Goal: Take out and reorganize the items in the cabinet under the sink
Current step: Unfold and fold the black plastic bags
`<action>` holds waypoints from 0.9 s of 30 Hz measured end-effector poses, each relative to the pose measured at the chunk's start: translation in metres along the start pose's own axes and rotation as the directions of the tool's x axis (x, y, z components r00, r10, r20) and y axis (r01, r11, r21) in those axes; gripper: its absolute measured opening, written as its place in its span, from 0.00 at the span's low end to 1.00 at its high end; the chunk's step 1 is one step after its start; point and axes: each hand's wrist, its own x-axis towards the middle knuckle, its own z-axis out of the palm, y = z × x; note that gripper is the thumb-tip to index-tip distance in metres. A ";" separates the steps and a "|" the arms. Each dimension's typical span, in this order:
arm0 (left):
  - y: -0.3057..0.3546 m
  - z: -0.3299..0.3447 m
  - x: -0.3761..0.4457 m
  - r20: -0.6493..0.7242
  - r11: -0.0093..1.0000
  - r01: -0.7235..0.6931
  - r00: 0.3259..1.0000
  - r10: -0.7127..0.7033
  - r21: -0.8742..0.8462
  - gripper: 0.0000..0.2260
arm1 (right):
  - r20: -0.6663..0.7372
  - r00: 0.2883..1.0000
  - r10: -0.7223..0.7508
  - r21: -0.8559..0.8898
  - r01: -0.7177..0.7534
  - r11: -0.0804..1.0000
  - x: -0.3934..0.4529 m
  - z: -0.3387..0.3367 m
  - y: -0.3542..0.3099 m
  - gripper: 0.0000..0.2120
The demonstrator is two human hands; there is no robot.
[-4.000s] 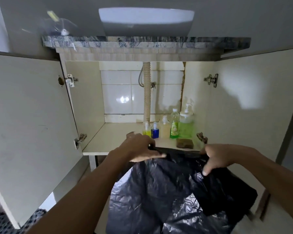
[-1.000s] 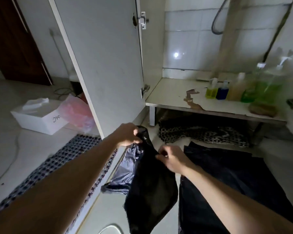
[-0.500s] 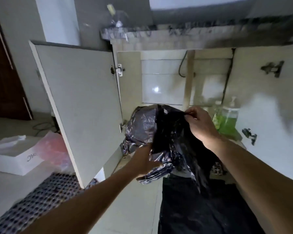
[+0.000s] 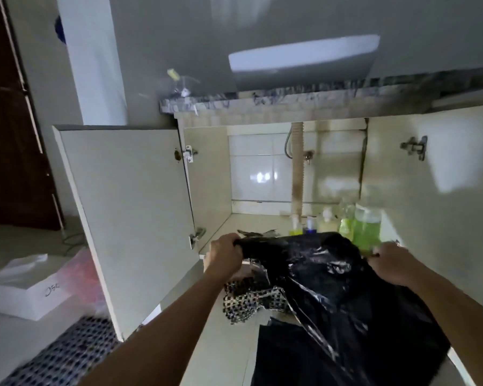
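Observation:
A black plastic bag hangs stretched between my two hands in front of the open cabinet under the sink. My left hand grips its left top edge and my right hand grips its right top edge. Behind the bag, several bottles stand at the right of the cabinet shelf: a large green pump bottle, a slimmer green bottle, a pale bottle, a blue one and a small yellow one. Another black bag lies flat on the floor below.
Both cabinet doors stand open, the left door and the right door. A drain pipe runs down the cabinet's back. A checked cloth lies under the shelf. A white box, a pink bag and a dotted mat lie on the floor at left.
My hands moved apart and spread the bunched bag wide by its top edge. My left hand rose from under the bundle to the left edge. The view swung right.

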 end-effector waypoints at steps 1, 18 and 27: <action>0.003 0.001 -0.002 -0.020 0.999 0.002 1.000 -0.003 -0.033 0.13 | 0.160 0.987 -0.020 -0.113 0.038 0.993 0.001 0.005 0.004 0.04; 0.051 -0.025 -0.021 0.155 0.656 -0.715 0.639 0.753 -0.242 0.17 | 0.112 0.892 -0.438 0.101 0.428 0.898 -0.030 0.017 -0.076 0.31; 0.023 -0.035 -0.003 0.160 0.707 -0.707 0.698 0.698 0.002 0.18 | 0.100 0.935 -0.340 0.041 0.338 0.940 -0.023 0.016 -0.078 0.04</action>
